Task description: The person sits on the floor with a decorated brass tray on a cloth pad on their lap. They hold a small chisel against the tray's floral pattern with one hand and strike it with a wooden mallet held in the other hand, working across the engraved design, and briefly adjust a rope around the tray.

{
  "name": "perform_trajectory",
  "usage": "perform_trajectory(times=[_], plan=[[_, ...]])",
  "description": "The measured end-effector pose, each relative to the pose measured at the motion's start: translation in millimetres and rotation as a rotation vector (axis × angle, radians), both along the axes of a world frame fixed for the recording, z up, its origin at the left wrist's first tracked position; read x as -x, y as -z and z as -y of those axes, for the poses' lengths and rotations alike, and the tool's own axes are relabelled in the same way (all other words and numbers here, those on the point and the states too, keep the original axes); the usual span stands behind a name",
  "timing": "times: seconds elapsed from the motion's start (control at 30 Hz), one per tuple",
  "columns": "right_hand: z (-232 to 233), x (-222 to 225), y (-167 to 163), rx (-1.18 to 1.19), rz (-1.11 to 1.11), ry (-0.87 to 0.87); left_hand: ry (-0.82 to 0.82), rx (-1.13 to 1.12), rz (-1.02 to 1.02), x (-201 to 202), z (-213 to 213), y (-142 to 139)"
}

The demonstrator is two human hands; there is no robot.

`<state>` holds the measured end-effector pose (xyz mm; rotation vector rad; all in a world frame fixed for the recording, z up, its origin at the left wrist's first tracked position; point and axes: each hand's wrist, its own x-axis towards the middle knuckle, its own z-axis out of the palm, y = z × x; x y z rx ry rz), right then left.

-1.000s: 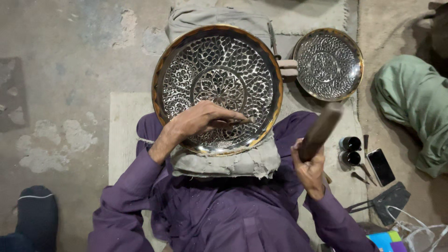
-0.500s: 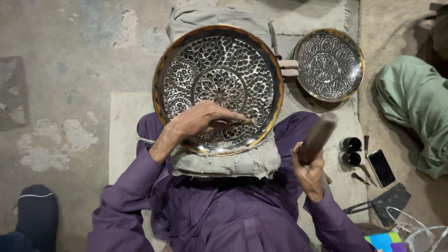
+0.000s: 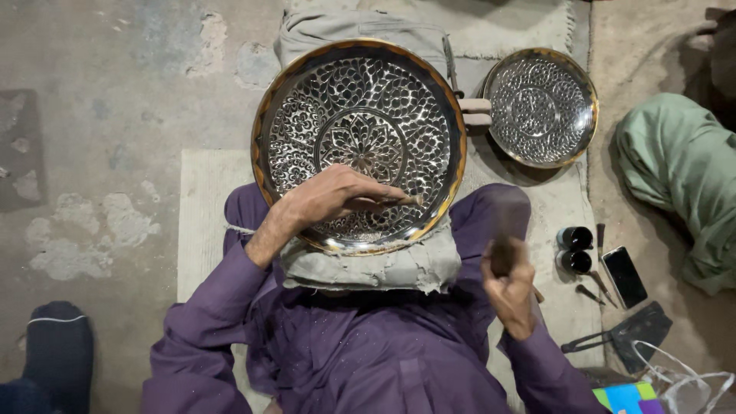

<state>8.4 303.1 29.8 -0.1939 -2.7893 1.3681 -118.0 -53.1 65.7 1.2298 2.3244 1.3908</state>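
Chasing work in progress: the person's left hand [image 3: 337, 201] pinches a thin metal punch [image 3: 402, 200], fingers closed round it, tip resting on the lower right of the large round engraved metal tray with the brass-coloured rim [image 3: 360, 142]. Tray sits tilted on a grey padded cushion [image 3: 368, 268] in the person's lap, purple-clad legs either side.

Right hand [image 3: 510, 287] is wrapped tight round a dark wooden mallet [image 3: 506, 230], held apart from the punch, off to the right. Mallet head is motion-blurred, so I can't call its shape or exact angle.

Judgement: between blows. Next move calls for the mallet to land square on the punch end while the left hand keeps the tip on its line in the pattern.

Hard to make out: the punch tip against the dense floral relief; which motif it sits on. Cushion hides the tray's bottom edge.

Nearby on the floor mat: a smaller engraved round plate [image 3: 540, 107], two small dark pots [image 3: 575, 249], a black phone [image 3: 623, 276], loose punches [image 3: 598, 287]. Green cloth [image 3: 675, 176] is cut off at right.
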Motion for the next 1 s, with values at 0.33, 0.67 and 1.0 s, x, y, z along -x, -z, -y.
perform_trajectory(times=[0.33,0.67,1.0], plan=[[1,0,0,-0.353,-0.145,-0.132,-0.025,0.018,0.007,-3,-4,4],[7,4,0,-0.083,-0.216,-0.086,-0.058,0.025,0.036,-1,-4,1],[-1,30,-28,-0.298,-0.284,-0.316,-0.147,0.017,0.034,-1,-4,13]])
